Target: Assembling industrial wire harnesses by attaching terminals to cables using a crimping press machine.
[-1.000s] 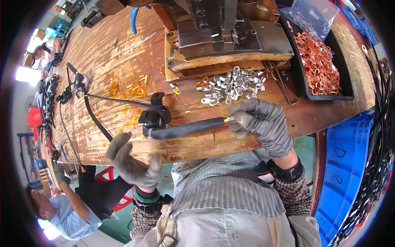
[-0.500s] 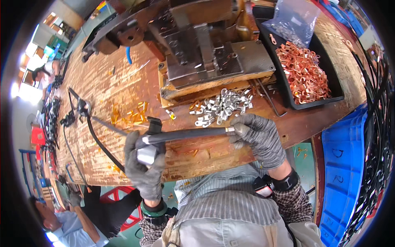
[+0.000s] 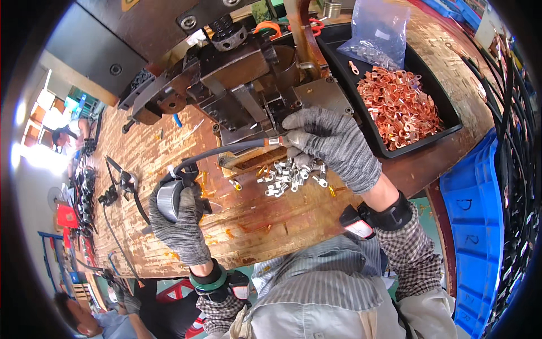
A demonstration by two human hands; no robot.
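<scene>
Workshop bench [image 3: 265, 240]: black cable [image 3: 226, 149] raised to the press [image 3: 240, 96]

The worn wooden bench carries all parts described below.

1. Cable position. The black cable is held above the bench, arching from the left hand [image 3: 180, 220] up to the right hand [image 3: 333, 141]. Its metal end [image 3: 275, 141] lies in front of the press; contact with the press cannot be determined from this view.

2. Grip, right. Thumb and fingers are pinched on the metal end.

3. Grip, left. The fingers are closed around a plug body [image 3: 167, 200] with a grey curved face.

4. Change. Half a second ago the cable ran nearly straight above the front part of the bench, its metal end below the lug pile. That end is now farther in, beyond the pile, and the cable is bent. In judgement, the work has passed from handling the cable at the bench front to presenting its end at the press.

5. Difference in view. The press now fills more of the upper left.

6. Surroundings. Silver lugs [image 3: 293, 179] lie just below the right hand. Right of the press, a black tray [image 3: 420, 141] holds copper lugs [image 3: 395, 107] and a clear bag [image 3: 375, 34]. A blue crate [image 3: 471, 226] stands beyond the bench's right side.
</scene>
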